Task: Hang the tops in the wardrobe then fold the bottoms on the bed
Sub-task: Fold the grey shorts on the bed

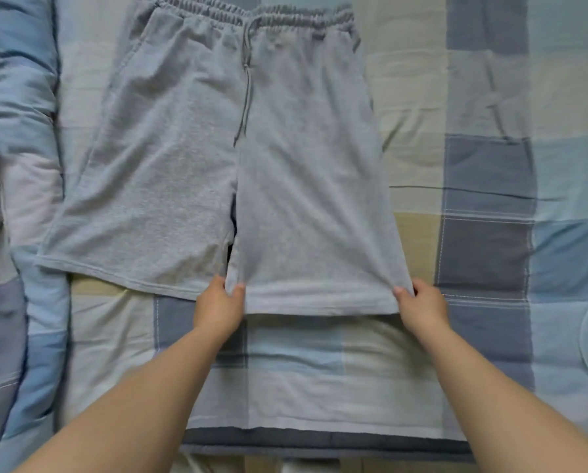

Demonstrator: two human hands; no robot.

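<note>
Both grips, left hand and right hand, pinching hem of grey shorts flat on checked bed.

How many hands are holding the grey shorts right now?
2. The left hand pinches the inner corner of the right leg's hem on the grey shorts; the right hand pinches its outer corner.

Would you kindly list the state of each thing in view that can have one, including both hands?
shorts: spread flat on the bed, waistband far, not yet folded; right leg's hem lifted.
drawstring: hanging loose down the front.
left hand: pinches the inner corner of the right leg's hem.
right hand: pinches the outer corner of the same hem.
bedspread: lying flat under the shorts, slightly creased.
</note>
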